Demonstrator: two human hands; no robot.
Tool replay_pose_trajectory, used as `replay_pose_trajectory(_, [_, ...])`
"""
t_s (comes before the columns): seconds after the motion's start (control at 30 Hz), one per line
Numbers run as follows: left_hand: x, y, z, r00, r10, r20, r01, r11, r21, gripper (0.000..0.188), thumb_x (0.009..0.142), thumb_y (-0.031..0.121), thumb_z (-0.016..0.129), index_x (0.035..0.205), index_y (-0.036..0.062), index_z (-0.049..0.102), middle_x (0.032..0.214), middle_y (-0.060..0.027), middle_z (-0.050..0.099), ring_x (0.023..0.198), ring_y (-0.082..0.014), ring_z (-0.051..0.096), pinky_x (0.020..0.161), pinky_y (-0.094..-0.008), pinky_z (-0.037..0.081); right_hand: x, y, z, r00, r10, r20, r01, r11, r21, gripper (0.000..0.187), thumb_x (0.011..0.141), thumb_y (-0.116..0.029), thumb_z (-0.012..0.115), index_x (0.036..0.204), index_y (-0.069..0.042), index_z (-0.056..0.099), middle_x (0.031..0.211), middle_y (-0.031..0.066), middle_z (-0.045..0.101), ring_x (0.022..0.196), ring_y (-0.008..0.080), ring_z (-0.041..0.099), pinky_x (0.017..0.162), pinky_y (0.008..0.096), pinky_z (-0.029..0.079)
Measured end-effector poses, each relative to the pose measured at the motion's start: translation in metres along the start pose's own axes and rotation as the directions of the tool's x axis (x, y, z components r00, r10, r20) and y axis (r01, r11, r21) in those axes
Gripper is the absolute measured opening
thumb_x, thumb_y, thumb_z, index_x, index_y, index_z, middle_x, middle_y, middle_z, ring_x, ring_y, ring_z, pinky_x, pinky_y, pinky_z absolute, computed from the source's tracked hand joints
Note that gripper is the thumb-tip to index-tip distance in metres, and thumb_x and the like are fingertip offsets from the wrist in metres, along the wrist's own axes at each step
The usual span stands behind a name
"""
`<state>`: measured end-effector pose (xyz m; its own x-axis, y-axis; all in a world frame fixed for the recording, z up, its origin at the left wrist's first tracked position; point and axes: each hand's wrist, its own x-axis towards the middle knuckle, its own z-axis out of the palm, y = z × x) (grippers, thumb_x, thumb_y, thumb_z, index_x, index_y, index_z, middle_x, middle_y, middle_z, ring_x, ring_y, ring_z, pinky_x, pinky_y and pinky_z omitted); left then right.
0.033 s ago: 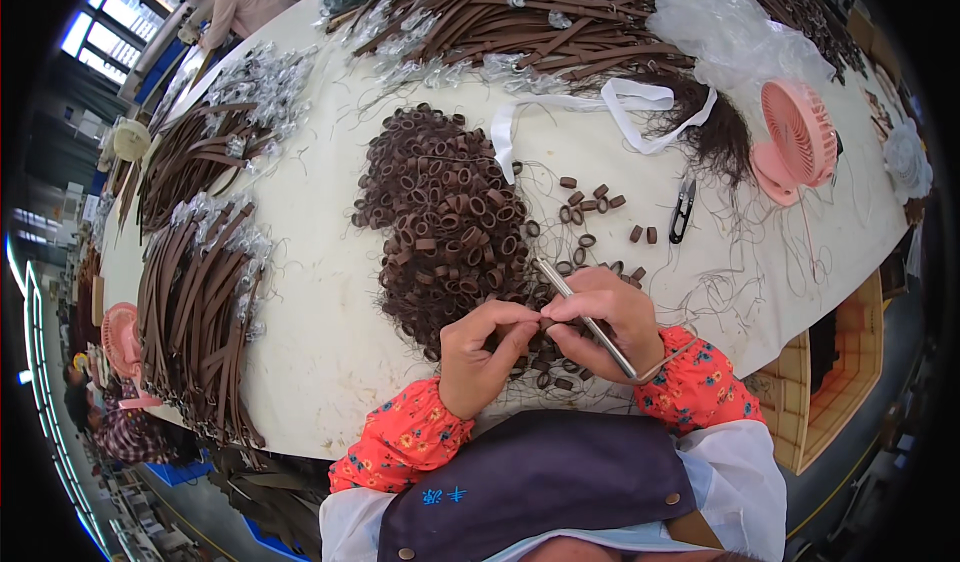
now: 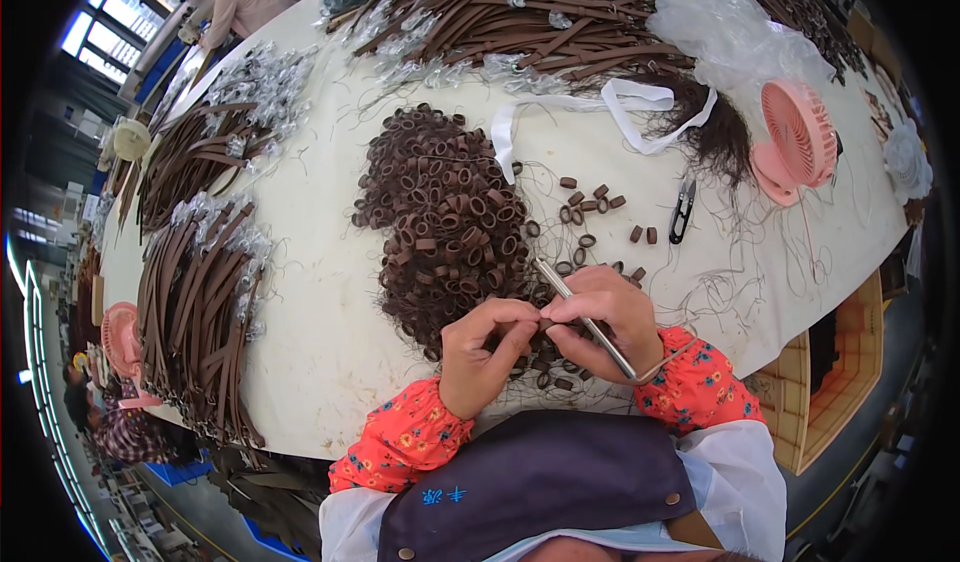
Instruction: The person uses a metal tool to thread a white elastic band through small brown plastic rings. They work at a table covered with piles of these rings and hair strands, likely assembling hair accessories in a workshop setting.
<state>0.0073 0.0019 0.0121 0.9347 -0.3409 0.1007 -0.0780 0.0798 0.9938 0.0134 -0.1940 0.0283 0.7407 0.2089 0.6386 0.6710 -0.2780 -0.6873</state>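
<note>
Close to the table's front edge, my left hand is closed, thumb and forefinger pinching a small brown strap loop. The fingertips of my right hand meet it on the other side of that loop, which they mostly cover. Lying across my right hand is a slim silvery pen-shaped tool with a thin cord at its rear end; its tip points away from me. A big heap of brown loops lies just beyond my left hand. Several single loops are scattered beyond my right hand.
Black thread snips and a pink fan stand to the right. White tape curls behind the loops. Brown straps lie left and across the back, near clear plastic. Another person is at far left.
</note>
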Motion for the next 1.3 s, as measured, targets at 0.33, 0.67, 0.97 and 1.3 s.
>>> replay_pose_trajectory(0.33, [0.001,-0.002,0.003,1.000,-0.025,-0.009,0.022,0.974,-0.225,0.009,0.099,0.002,0.048,0.106,-0.0026,0.052,0.098,-0.0131,0.066,0.071,-0.0099,0.061,0.064,-0.0222,0.050,0.004,-0.006,-0.004,0.992,0.076,0.100,-0.072,0.997,-0.041,0.016,0.087,-0.008,0.066,0.103,-0.006,0.062,0.096,0.0105,0.066,0.084,0.0254,0.064,0.083,0.0376,0.051])
replay_pose_trajectory(0.67, [0.000,-0.002,0.001,1.000,0.005,-0.027,-0.007,0.996,-0.088,0.009,0.099,0.000,0.047,0.105,-0.0026,0.053,0.092,-0.0119,0.067,0.070,-0.0082,0.060,0.063,-0.0208,0.051,-0.005,-0.004,-0.019,0.904,0.384,0.190,-0.416,0.682,0.601,0.024,0.102,-0.020,0.044,0.095,-0.004,0.061,0.063,0.0005,0.061,0.073,0.0128,0.065,0.107,0.0430,0.033])
replay_pose_trajectory(0.97, [-0.001,-0.003,0.002,1.000,0.011,-0.027,-0.012,0.998,-0.068,0.007,0.099,0.000,0.048,0.104,-0.0015,0.052,0.094,-0.0114,0.067,0.069,-0.0081,0.060,0.062,-0.0204,0.050,-0.005,-0.004,-0.018,0.897,0.381,0.226,-0.439,0.696,0.568,0.024,0.102,-0.020,0.044,0.096,-0.004,0.061,0.063,-0.0005,0.060,0.073,0.0115,0.063,0.107,0.0421,0.032])
replay_pose_trajectory(1.3, [-0.001,-0.004,0.000,1.000,0.002,-0.023,-0.003,0.998,-0.069,0.007,0.099,0.002,0.049,0.105,-0.0010,0.053,0.093,-0.0104,0.068,0.069,-0.0078,0.061,0.062,-0.0205,0.050,-0.005,-0.003,-0.018,0.918,0.346,0.195,-0.395,0.742,0.541,0.022,0.100,-0.020,0.048,0.097,-0.004,0.061,0.065,0.0001,0.061,0.073,0.0123,0.063,0.102,0.0420,0.037])
